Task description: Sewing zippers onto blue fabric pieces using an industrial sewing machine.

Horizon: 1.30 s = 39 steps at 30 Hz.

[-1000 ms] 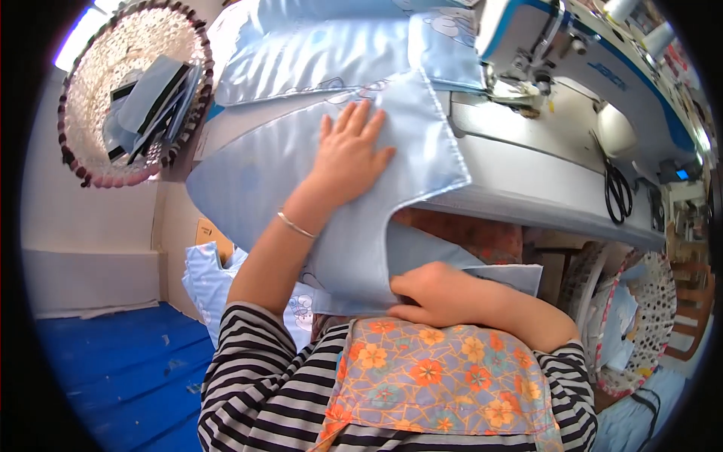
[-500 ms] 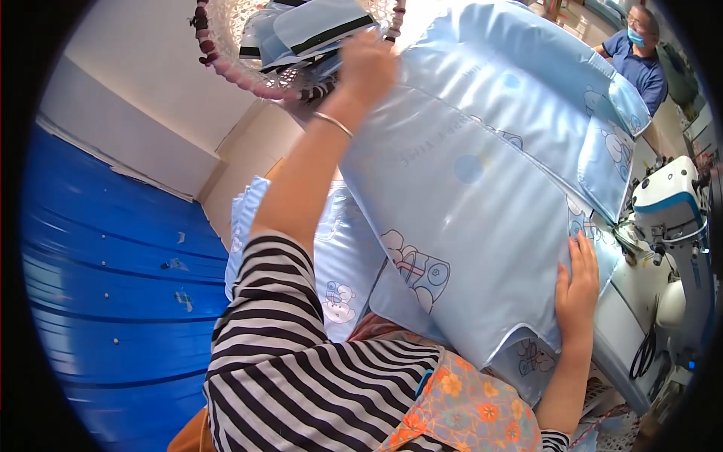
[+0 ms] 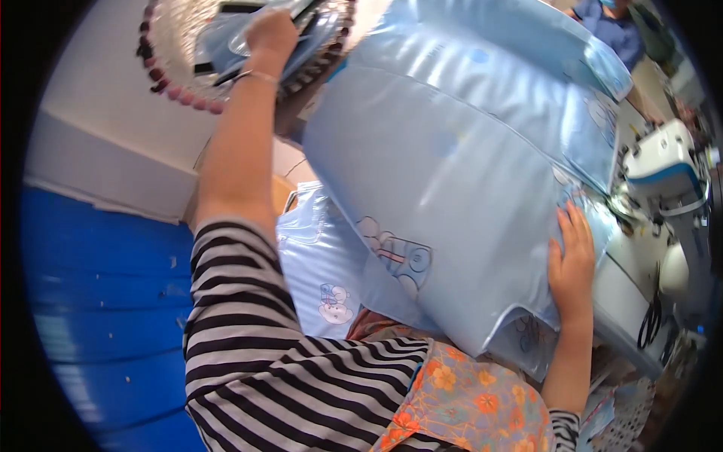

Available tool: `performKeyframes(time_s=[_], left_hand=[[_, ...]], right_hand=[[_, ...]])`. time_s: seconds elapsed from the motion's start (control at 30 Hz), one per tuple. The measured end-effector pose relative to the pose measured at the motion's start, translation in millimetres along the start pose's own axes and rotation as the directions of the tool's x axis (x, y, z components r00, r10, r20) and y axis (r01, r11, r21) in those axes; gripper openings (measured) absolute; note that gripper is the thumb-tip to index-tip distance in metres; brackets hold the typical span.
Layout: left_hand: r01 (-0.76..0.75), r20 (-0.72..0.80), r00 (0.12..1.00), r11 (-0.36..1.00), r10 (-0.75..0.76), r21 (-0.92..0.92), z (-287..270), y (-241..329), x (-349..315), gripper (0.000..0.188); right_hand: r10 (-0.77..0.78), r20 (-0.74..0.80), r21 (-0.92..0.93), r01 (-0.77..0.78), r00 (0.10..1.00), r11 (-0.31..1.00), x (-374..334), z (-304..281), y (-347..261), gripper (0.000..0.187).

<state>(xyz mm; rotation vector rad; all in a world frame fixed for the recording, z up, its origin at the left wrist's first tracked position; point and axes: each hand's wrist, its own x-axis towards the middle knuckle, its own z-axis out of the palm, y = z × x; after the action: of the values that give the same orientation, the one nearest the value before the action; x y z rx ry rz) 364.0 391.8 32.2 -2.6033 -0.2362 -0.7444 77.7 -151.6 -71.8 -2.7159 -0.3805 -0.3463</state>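
Observation:
My left hand (image 3: 273,36) reaches up into the round basket (image 3: 177,94) at the upper left, its fingers closed at a light blue piece with a black strip (image 3: 226,49). Several such pieces lie in the basket, and my fingertips are partly hidden. A large sheet of shiny light blue fabric (image 3: 422,173) with printed cartoon figures spreads in front of me. On its right edge my right hand (image 3: 572,256) lies flat with fingers stretched out, close to the sewing machine's needle area.
A white and blue sewing machine (image 3: 663,158) stands at the right. More printed light blue fabric (image 3: 320,264) hangs below my left arm. Blue sheeting (image 3: 113,301) covers the left side. A person in a dark blue top (image 3: 610,34) is at the upper right.
My left hand has moved further into the basket, among the pieces. The view has shifted, so the basket sits further left. My right hand stays on the fabric.

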Motion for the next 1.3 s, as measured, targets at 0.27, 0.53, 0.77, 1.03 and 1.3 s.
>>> performKeyframes(time_s=[0.27,0.53,0.77,1.03,1.3], left_hand=[[-0.844,-0.348,0.533,0.458,0.771,-0.28,-224.9,199.1,-155.2,0.016],[-0.963,-0.798,0.188,-0.051,0.573,-0.264,-292.0,271.4,-220.7,0.013],[0.553,0.174,0.795,-0.576,0.581,-0.602,-169.2,332.2,-236.0,0.057],[0.074,0.038,0.763,-0.028,0.645,-0.997,-177.8,334.3,-227.3,0.049],[-0.152,-0.036,0.782,0.134,0.622,-0.979,-177.6,343.2,-218.6,0.037]], right_hand=[[0.31,-0.321,0.701,0.004,0.895,0.713,-2.9,4.2,4.9,0.047],[0.17,-0.412,0.604,0.129,0.895,0.786,-25.9,11.5,12.3,0.022],[0.558,-0.232,0.91,-0.025,0.797,0.414,-43.3,-41.2,10.9,0.017],[0.592,0.093,0.519,-0.546,0.801,0.658,-44.8,-23.2,15.4,0.02],[0.347,-0.329,0.403,-0.202,0.878,0.893,-52.0,-11.0,16.5,0.025]])
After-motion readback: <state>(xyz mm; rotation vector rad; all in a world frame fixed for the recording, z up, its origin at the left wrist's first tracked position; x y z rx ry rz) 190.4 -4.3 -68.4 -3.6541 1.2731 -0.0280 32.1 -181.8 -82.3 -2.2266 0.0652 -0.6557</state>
